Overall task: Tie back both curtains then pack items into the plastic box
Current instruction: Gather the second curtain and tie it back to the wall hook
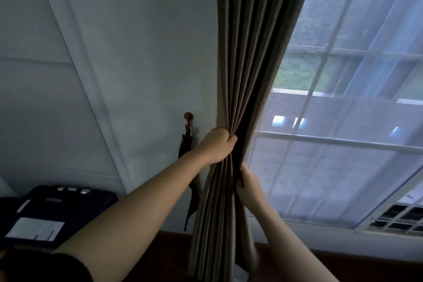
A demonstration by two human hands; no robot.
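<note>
A dark brown pleated curtain (251, 52) hangs down the middle of the view, gathered into a narrow bunch. My left hand (217, 145) is closed around the bunch from the left side at about hook height. My right hand (248, 184) grips the curtain's right edge a little lower. On the wall just left of the curtain a round wooden hook (188, 117) carries a dark tie-back strap (191, 194) that hangs loose behind my left forearm. No plastic box is in view.
A sheer white curtain (343, 144) covers the window (332, 75) on the right. A vent grille (398, 217) sits at the lower right. A dark case with white labels (45, 213) lies at the lower left, by the pale wall (137, 52).
</note>
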